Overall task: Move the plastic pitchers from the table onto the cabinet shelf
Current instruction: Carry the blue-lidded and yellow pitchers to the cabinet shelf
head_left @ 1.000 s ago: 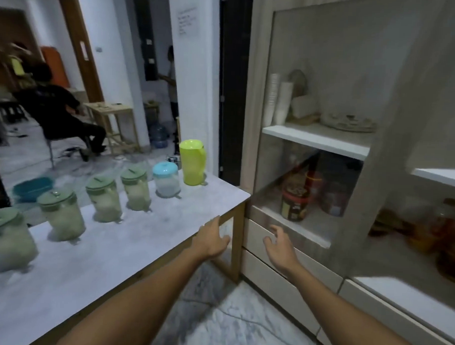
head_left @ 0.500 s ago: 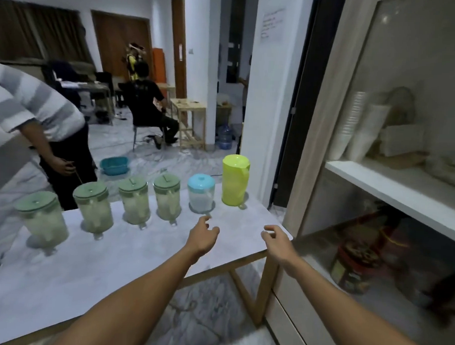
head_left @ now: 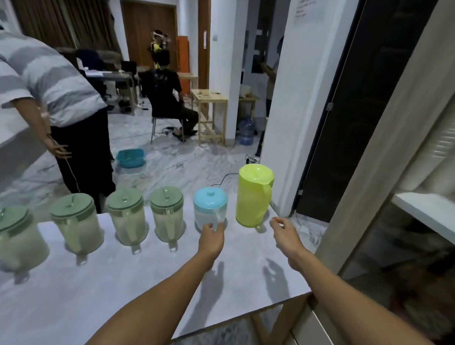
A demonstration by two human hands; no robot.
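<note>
From the head camera, six pitchers stand in a row along the far side of the gray table (head_left: 93, 304). Four have green lids: one at the far left (head_left: 11, 238), then a second (head_left: 76, 222), a third (head_left: 127, 215) and a fourth (head_left: 167, 212). Next comes a short pitcher with a blue lid (head_left: 210, 206). Last on the right is the tall yellow-green pitcher (head_left: 254, 195).

The left hand (head_left: 211, 238) reaches to the blue-lid pitcher. Its fingertips touch the low front of it by the handle, but I cannot tell if they grip it.

The right hand (head_left: 286, 236) hangs over the table, near the yellow-green pitcher but not touching it. Its fingers are spread apart and curled a little.

The cabinet (head_left: 392, 157) stands on the right, just beside the table. Its white shelf (head_left: 431, 215) holds no pitcher.

A person in a striped shirt (head_left: 44, 80) stands at the far left.
</note>
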